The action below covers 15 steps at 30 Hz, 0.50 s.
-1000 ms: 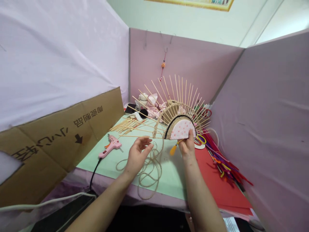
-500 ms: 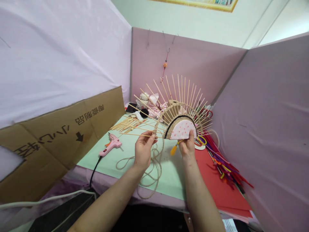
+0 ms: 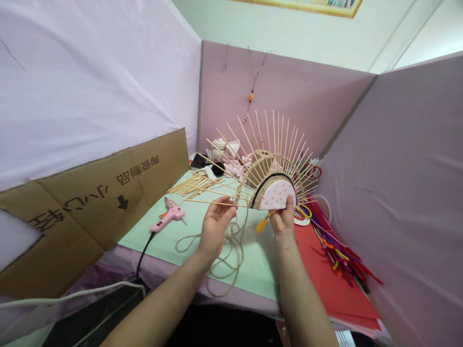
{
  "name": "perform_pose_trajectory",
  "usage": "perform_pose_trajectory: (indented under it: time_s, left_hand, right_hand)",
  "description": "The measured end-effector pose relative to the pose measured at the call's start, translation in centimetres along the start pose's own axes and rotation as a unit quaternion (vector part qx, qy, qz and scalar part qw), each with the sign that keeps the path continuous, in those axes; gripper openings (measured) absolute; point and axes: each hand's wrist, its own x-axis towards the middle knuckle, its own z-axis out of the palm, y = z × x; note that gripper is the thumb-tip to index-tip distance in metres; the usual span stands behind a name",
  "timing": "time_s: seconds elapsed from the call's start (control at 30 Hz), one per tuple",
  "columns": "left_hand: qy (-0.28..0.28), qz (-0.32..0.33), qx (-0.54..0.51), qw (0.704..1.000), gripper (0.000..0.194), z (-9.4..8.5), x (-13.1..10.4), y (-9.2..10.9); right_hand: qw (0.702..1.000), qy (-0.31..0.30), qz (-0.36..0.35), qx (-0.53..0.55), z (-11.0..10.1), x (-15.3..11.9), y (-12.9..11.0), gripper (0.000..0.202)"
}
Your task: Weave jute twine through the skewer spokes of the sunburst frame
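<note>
A fan-shaped piece of thin wooden sticks point(image 3: 278, 130) is held up over the table, its sticks spreading from a half-round base point(image 3: 277, 193) covered in pink spotted cloth with a black edge. My right hand point(image 3: 283, 220) grips this base from below, thumb on the front. At the fan's left end, my left hand point(image 3: 214, 227) pinches the twine point(image 3: 237, 196) beside the lowest sticks; the exact hold between the fingertips is hard to see. Twine runs in a band across the sticks, and its loose length point(image 3: 235, 258) lies in loops on the table. A yellow tassel point(image 3: 261, 224) hangs under the base.
A pink glue gun point(image 3: 168, 217) with a black cord lies left on the green table cover point(image 3: 159, 248). Behind it are loose sticks point(image 3: 198, 187). Coloured pipe cleaners point(image 3: 340, 248) and red sheets point(image 3: 321, 284) lie right. A cardboard panel point(image 3: 90, 202) stands left.
The whole view has shifted slightly. My left fingers have moved a little at the fan's left end, while my right hand keeps its grip on the base.
</note>
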Motion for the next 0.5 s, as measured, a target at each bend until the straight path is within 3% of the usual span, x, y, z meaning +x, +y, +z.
perform_pose_trajectory:
  time_s: [0.13, 0.2, 0.23, 0.3, 0.4, 0.43, 0.5]
  left_hand:
    - [-0.026, 0.035, 0.114, 0.992, 0.026, -3.7, -1.1, 0.9]
    - [0.009, 0.091, 0.215, 0.972, 0.027, -6.7, -1.1, 2.0]
    - [0.044, 0.121, 0.289, 0.949, 0.027, -8.3, -1.0, 2.6]
    - [0.104, 0.156, 0.475, 0.860, 0.025, -11.5, -0.3, 4.0]
    - [0.115, 0.073, 0.732, 0.667, 0.046, -15.4, 1.2, 5.2]
    - [0.105, 0.040, 0.774, 0.624, 0.051, -16.3, 1.7, 5.2]
    - [0.076, 0.005, 0.814, 0.576, 0.053, -17.6, 2.6, 4.6]
  right_hand:
    - [1.000, 0.010, 0.003, 0.003, -0.2, 0.2, -0.2, 0.022]
    - [1.000, 0.016, -0.001, 0.006, -0.3, 0.2, -0.2, 0.022]
    - [1.000, 0.017, -0.001, 0.004, -0.4, 0.3, -0.2, 0.022]
    - [1.000, 0.012, -0.003, -0.006, -0.5, 0.4, -0.1, 0.022]
    - [1.000, -0.009, 0.000, -0.021, -0.5, 0.5, 0.1, 0.026]
    - [1.000, -0.015, 0.002, -0.024, -0.5, 0.5, 0.2, 0.027]
    - [0.999, -0.024, 0.010, -0.031, -0.4, 0.4, 0.3, 0.028]
